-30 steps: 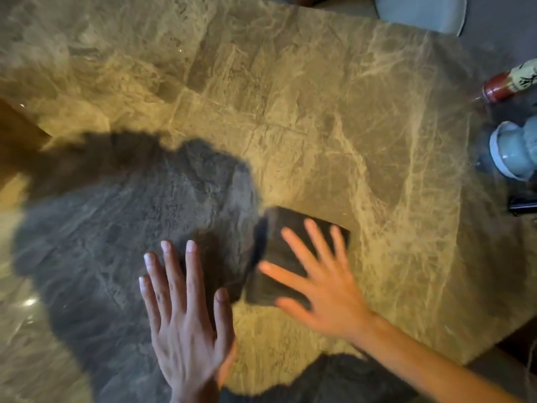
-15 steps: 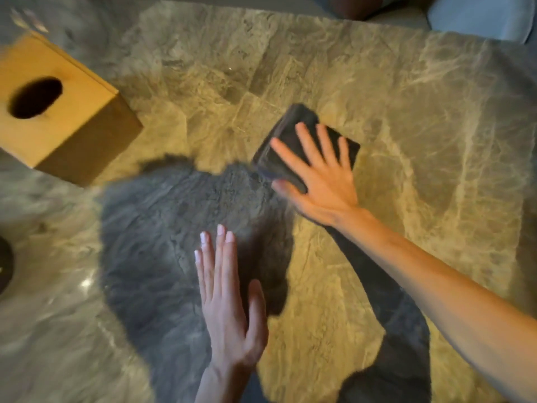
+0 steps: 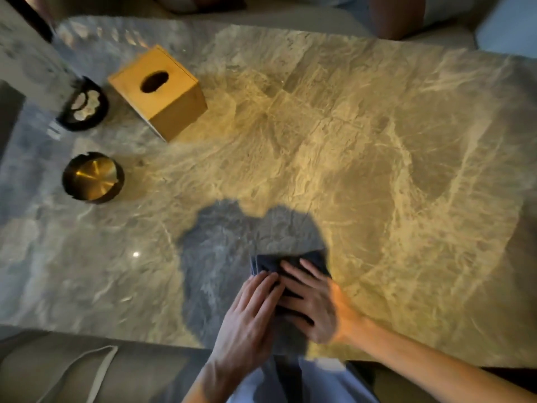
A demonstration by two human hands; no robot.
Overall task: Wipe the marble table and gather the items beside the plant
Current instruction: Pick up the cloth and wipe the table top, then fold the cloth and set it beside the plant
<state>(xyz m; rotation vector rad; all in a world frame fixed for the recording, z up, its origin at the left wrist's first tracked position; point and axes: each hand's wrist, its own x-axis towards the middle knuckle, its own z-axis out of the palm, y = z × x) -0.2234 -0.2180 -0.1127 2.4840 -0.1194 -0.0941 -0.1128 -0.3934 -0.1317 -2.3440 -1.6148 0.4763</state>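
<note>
A: What is nearest the camera?

B: A lap in pale blue cloth [image 3: 316, 385] at the bottom edge, and a grey cushion with a pale strap [image 3: 96, 370] to its left. Both forearms reach up from there onto the marble desk [image 3: 377, 170].

A: And the hands?

B: The left hand [image 3: 247, 324] and the right hand [image 3: 315, 306] lie side by side near the desk's front edge, both pressed flat on a dark folded cloth [image 3: 290, 264]. The fingers of both are stretched out and close together, laid on top of the cloth rather than curled round it. The left fingertips touch the right hand's fingers over the cloth.

A: Where does the cloth sit?

B: On the desk just in front of the person, a little right of centre, inside the dark shadow [image 3: 232, 242] that falls on the marble. Its far corners stick out beyond the fingertips; the rest is under the hands.

A: What lies farther off?

B: To the left, well apart from the hands, a round dark dish with a brass-coloured inside [image 3: 93, 177]. Beyond it a black dish holding pale pieces [image 3: 84, 104]; what they are I cannot tell. Just right of that stands a yellow wooden tissue box [image 3: 158, 91] with an oval hole on top, turned corner-on. The right half of the marble shows only its veins in warm light.
</note>
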